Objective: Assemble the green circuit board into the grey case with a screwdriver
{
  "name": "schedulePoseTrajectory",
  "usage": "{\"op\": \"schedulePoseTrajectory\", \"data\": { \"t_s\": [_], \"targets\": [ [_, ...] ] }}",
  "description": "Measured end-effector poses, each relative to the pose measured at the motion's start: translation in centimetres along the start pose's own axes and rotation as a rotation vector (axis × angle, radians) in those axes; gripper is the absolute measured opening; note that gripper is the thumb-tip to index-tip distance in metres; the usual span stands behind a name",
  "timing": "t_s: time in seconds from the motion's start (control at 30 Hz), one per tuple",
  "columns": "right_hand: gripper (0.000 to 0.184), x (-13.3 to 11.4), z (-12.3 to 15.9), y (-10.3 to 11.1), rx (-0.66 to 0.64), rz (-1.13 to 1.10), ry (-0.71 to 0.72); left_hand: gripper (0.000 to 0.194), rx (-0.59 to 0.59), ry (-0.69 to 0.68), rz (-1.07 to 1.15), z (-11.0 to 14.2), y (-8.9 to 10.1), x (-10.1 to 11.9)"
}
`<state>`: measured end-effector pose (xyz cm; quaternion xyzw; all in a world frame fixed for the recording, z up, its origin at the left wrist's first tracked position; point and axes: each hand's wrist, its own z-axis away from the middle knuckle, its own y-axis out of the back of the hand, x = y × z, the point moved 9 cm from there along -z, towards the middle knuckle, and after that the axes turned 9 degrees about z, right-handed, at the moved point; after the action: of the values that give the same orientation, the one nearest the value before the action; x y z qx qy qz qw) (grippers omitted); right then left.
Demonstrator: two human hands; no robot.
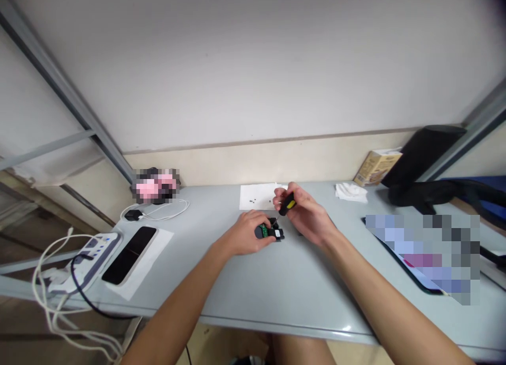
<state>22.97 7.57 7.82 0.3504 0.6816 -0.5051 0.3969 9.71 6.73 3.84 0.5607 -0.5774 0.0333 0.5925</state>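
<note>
- In the head view, the small black device (280, 234) lay on or just above the desk (300, 291), slightly below the centre of the frame; whether it touched the surface could not be told.
- The left hand (245, 235) came to it from the left, its grip closed on the device's near and left edges; this was the nearer hand, in direct contact.
- The device's long axis seemed to run roughly across the frame, from a green circuit board (264, 230) beside the fingers to the pale label at the right end, though the hand covered part of it.
- The right hand (310, 217) stood to the upper right of the device, its grip wrapped around a black-and-yellow screwdriver (288, 205).
- The screwdriver leaned, handle to the upper right, its thin shaft pointing down and left at the device's upper part; tip contact was too small to tell.
- White paper (253, 191) with dark specks lay just above, near the frame's centre.
</note>
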Motion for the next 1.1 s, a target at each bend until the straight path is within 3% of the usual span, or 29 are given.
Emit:
{"op": "schedulePoseTrajectory", "data": {
  "t_s": [0.13, 0.33, 0.53, 0.83, 1.1],
  "targets": [
    [0.043, 0.1, -0.1, -0.5, -0.044, 0.02, -0.002, 0.019, -0.013, -0.009, -0.003, 0.0, -0.1, 0.2],
    [0.042, 0.2, -0.6, -0.4, 0.001, 0.007, 0.009, 0.019, -0.011, -0.009, -0.002, -0.1, 0.1, 0.3],
    [0.025, 0.2, -0.5, 0.2, 0.03, -0.009, 0.015, 0.02, -0.015, -0.02, -0.016, -0.1, 0.0, 0.2],
    [0.042, 0.1, -0.7, 0.6, 0.052, -0.01, 0.031, 0.018, -0.018, -0.053, -0.038, -0.2, 0.0, 0.4],
    [0.032, 0.6, -1.1, 0.8, 0.075, -0.128, 0.011, 0.018, -0.01, -0.053, -0.038, -0.2, 0.2, 0.3]
  ]
}}
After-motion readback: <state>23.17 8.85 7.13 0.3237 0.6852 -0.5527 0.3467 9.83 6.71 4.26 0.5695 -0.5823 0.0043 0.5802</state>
